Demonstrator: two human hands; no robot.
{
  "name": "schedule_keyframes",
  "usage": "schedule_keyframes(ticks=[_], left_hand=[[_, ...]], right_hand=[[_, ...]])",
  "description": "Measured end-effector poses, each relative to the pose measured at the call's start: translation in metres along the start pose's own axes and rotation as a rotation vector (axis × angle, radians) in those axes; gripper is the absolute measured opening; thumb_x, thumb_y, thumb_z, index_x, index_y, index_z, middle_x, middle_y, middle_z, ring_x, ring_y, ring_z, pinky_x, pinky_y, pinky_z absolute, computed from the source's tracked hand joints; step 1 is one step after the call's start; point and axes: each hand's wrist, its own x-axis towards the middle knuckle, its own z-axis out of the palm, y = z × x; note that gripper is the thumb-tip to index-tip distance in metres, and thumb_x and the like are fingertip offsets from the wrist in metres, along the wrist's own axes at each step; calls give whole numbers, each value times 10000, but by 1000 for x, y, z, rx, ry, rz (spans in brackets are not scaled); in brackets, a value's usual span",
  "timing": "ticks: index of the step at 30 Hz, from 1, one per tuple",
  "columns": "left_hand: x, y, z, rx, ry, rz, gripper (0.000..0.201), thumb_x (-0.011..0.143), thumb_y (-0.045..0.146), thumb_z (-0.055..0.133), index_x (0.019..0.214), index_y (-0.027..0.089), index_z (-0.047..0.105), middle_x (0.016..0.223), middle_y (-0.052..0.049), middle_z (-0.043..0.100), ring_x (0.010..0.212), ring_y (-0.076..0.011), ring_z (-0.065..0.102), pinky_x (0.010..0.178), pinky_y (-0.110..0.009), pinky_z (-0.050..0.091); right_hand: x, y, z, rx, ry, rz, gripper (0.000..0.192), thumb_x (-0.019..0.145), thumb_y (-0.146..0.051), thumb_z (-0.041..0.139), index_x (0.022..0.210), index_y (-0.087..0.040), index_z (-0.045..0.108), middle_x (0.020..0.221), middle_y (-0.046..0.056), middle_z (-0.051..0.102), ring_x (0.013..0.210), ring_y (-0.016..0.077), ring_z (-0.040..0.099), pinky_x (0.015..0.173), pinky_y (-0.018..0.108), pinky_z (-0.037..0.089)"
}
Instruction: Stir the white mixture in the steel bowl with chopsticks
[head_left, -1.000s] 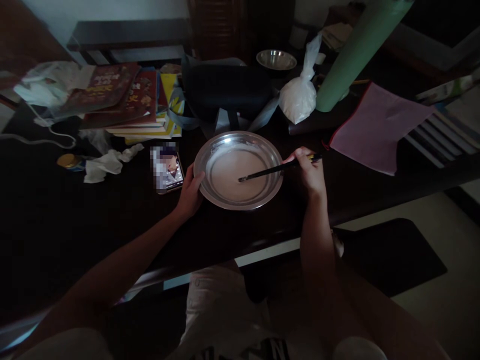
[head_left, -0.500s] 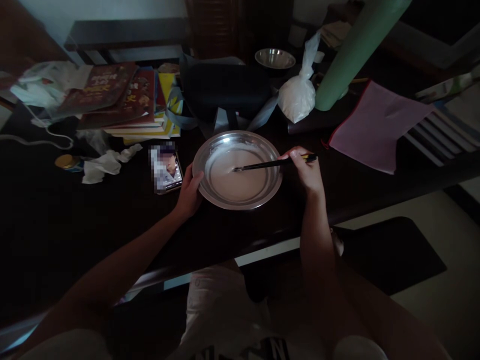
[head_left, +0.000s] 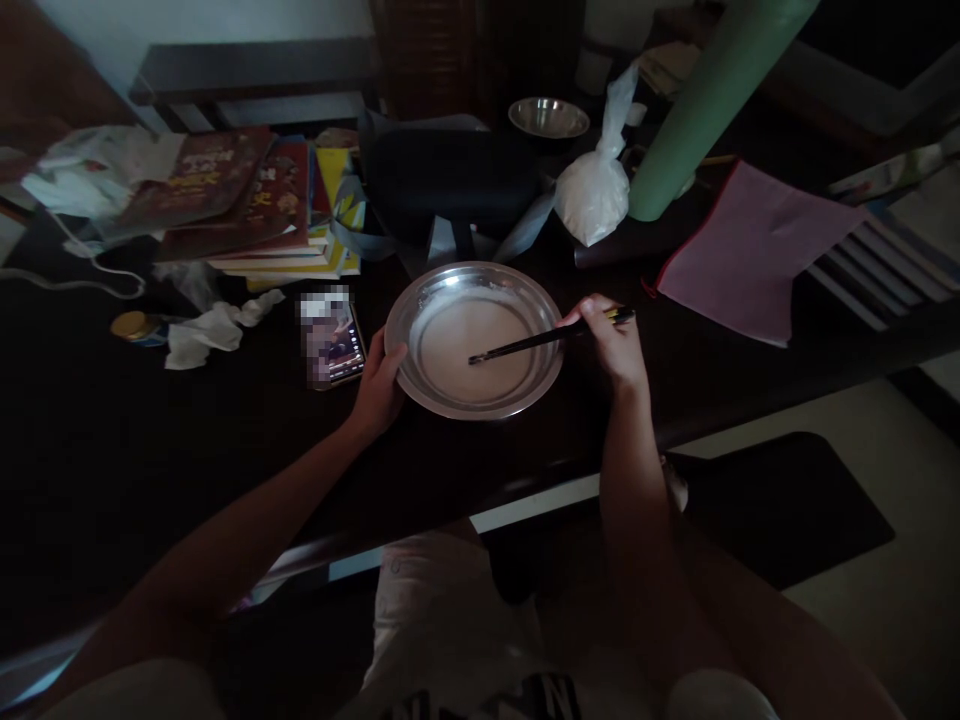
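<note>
A wide steel bowl [head_left: 480, 408] stands on the dark table, holding a pale, smooth liquid batter [head_left: 457, 350]. My left hand [head_left: 381, 385] grips the bowl's left side, thumb over the rim and the other fingers hidden beneath or behind it. In my right hand [head_left: 611, 340] is a pair of dark chopsticks [head_left: 525, 342], pinched near their upper ends at the bowl's right rim. Their tips dip into the batter around the middle of the bowl. Just left of my left hand lies a phone [head_left: 341, 340] with a lit screen, partly blurred.
Behind the bowl sit a black bag [head_left: 454, 180], a tied plastic bag of white powder [head_left: 592, 195] and a second steel bowl [head_left: 549, 118]. A green cylinder [head_left: 690, 130] and a pink mesh cloth [head_left: 757, 255] are at right. Stacked books [head_left: 255, 230] and crumpled tissue [head_left: 202, 335] lie left.
The chopstick tips have shifted slightly toward me in the batter, with my right hand nearly in place. The picture on the phone screen has changed. My left hand stays on the bowl.
</note>
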Motion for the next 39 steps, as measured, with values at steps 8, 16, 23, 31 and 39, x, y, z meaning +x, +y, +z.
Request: schedule_keyframes(ticks=[8,16,23,31,39], left_hand=[[0,-1,0,6,17,-5,530,760,530,883,1186,295,673,1100,-29,764,1061,-276,744,918,-411,633],[-1,1,0,16,1,-12,474,782,511,857,1160,291,673,1126,-36,760,1136,-295,732,945,-416,632],[0,-1,1,-5,10,-4,565,747,542,891,1204,284,680,1098,-24,773,1041,-266,749,914,-388,632],[1,-3,-2,2,4,-4,565,772,527,874,1248,287,685,1124,-35,767,1060,-262,740,925,-389,621],[2,-4,-3,12,-4,-3,573,775,533,874,1243,270,673,1104,-44,761,1077,-293,733,922,-416,625]], right_hand=[[1,1,0,4,52,-10,513,908,-751,663,711,-286,754,672,-12,738,702,181,721,727,357,589],[0,4,-2,-16,62,-25,517,920,-739,658,699,-281,748,685,-12,738,726,183,712,754,359,576],[1,2,0,14,3,-61,498,875,-740,719,699,-276,756,688,-12,745,752,185,738,781,354,589],[1,3,0,22,-55,-57,478,882,-719,725,699,-279,764,693,-16,755,745,179,741,765,346,587],[0,4,-1,26,-37,-40,470,906,-698,713,700,-279,766,670,-17,738,713,171,725,741,340,581]])
